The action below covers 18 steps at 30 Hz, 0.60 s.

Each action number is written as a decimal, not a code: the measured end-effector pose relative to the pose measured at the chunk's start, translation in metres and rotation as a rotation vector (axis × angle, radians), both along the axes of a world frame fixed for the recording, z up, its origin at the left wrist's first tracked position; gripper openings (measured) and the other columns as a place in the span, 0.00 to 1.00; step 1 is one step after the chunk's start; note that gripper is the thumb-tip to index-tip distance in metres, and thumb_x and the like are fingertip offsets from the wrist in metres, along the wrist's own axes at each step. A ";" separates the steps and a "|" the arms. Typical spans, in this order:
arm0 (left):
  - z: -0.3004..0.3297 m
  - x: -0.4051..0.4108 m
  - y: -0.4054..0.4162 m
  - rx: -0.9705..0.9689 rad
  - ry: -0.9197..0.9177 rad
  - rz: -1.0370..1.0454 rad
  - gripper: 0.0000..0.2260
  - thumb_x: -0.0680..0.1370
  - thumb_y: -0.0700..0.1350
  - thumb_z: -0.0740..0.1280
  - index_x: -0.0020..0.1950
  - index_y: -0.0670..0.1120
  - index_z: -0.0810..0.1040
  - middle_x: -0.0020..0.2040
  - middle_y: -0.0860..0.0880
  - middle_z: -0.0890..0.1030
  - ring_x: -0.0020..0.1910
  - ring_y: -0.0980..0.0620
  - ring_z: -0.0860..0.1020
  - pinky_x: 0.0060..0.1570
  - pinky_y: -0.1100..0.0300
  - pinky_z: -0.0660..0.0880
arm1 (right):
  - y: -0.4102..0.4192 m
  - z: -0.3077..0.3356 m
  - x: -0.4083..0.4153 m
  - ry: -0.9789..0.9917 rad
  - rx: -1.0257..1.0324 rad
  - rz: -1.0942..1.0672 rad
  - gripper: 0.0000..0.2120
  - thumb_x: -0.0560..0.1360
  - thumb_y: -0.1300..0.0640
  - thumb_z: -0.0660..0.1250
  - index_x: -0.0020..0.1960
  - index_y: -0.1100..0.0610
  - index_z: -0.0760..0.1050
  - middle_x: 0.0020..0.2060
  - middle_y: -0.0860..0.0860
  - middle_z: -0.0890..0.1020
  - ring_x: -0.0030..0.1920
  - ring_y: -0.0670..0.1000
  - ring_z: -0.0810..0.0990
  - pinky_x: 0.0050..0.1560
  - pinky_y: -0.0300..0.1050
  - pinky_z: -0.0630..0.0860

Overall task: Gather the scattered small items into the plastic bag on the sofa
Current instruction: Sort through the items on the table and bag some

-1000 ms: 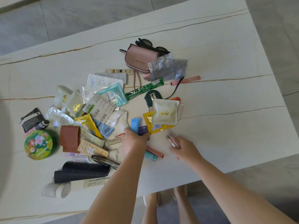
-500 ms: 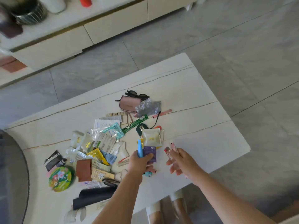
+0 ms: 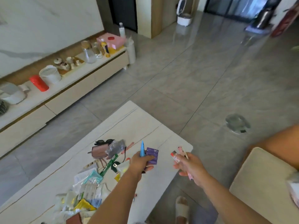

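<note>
Blue tube and purple packet gripped in left hand, lower centre.
Right hand fingers curl round pink sticks (tips protruding above fingers).

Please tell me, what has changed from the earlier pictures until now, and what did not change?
Both hands rose off the table with their pickings. The left hand, a second ago pressed on the pile, now holds a blue tube and a purple packet in its grip. The right hand lifted its thin pink sticks. The view swung up toward the room. The pink pouch and other packets stayed put.
</note>
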<state>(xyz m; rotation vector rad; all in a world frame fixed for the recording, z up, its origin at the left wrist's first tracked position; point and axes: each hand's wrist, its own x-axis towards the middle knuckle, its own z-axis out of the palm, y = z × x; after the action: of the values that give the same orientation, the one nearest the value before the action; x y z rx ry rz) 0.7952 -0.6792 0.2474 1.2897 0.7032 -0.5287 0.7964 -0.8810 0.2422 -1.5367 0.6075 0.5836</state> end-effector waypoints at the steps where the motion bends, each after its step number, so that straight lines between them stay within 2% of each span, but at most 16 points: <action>1: 0.007 0.005 -0.013 0.019 -0.006 -0.044 0.05 0.75 0.33 0.66 0.46 0.42 0.77 0.33 0.47 0.80 0.27 0.55 0.78 0.27 0.64 0.74 | -0.014 0.010 -0.002 -0.007 0.004 -0.039 0.11 0.74 0.53 0.70 0.52 0.57 0.76 0.44 0.55 0.84 0.39 0.51 0.85 0.27 0.39 0.75; 5: 0.033 0.028 -0.073 0.061 -0.041 -0.200 0.04 0.76 0.35 0.66 0.46 0.44 0.77 0.35 0.47 0.82 0.31 0.53 0.80 0.36 0.61 0.78 | -0.078 0.039 -0.007 -0.042 0.045 -0.232 0.08 0.76 0.56 0.67 0.52 0.58 0.75 0.41 0.56 0.84 0.34 0.49 0.84 0.27 0.39 0.75; 7: 0.046 0.039 -0.109 0.050 -0.076 -0.286 0.06 0.76 0.33 0.65 0.44 0.43 0.77 0.32 0.48 0.82 0.29 0.54 0.79 0.32 0.62 0.77 | -0.113 0.050 -0.011 -0.061 0.067 -0.329 0.09 0.77 0.60 0.65 0.56 0.60 0.74 0.43 0.58 0.83 0.36 0.52 0.83 0.29 0.41 0.75; 10: 0.064 0.053 -0.168 -0.117 -0.103 -0.398 0.12 0.74 0.28 0.58 0.43 0.39 0.79 0.27 0.50 0.77 0.22 0.57 0.73 0.22 0.68 0.66 | -0.167 0.063 -0.017 -0.085 0.071 -0.446 0.12 0.77 0.62 0.64 0.60 0.63 0.72 0.46 0.60 0.81 0.39 0.54 0.81 0.32 0.43 0.74; 13: 0.074 0.063 -0.236 -0.164 -0.113 -0.473 0.12 0.74 0.28 0.56 0.46 0.37 0.78 0.27 0.50 0.74 0.22 0.58 0.68 0.21 0.69 0.63 | -0.225 0.071 -0.024 -0.108 0.058 -0.549 0.11 0.76 0.63 0.65 0.58 0.62 0.73 0.43 0.58 0.81 0.35 0.51 0.81 0.28 0.41 0.75; 15: 0.079 0.067 -0.280 -0.218 -0.098 -0.543 0.13 0.75 0.28 0.54 0.45 0.38 0.76 0.28 0.51 0.73 0.22 0.59 0.66 0.22 0.69 0.60 | -0.265 0.074 -0.030 -0.121 0.054 -0.624 0.09 0.76 0.64 0.65 0.56 0.62 0.74 0.45 0.59 0.81 0.35 0.52 0.81 0.26 0.39 0.76; 18: 0.087 0.070 -0.344 -0.276 -0.050 -0.679 0.13 0.73 0.32 0.53 0.45 0.42 0.76 0.32 0.53 0.72 0.25 0.58 0.63 0.25 0.67 0.55 | -0.324 0.074 -0.043 -0.151 0.044 -0.710 0.07 0.76 0.65 0.64 0.54 0.61 0.74 0.47 0.58 0.81 0.38 0.54 0.83 0.29 0.42 0.78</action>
<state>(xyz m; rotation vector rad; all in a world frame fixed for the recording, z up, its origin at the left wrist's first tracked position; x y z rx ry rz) 0.8652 -1.0231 0.3342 1.2568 0.1203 -1.0966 0.7530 -1.2049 0.3163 -1.1987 0.9505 -0.0595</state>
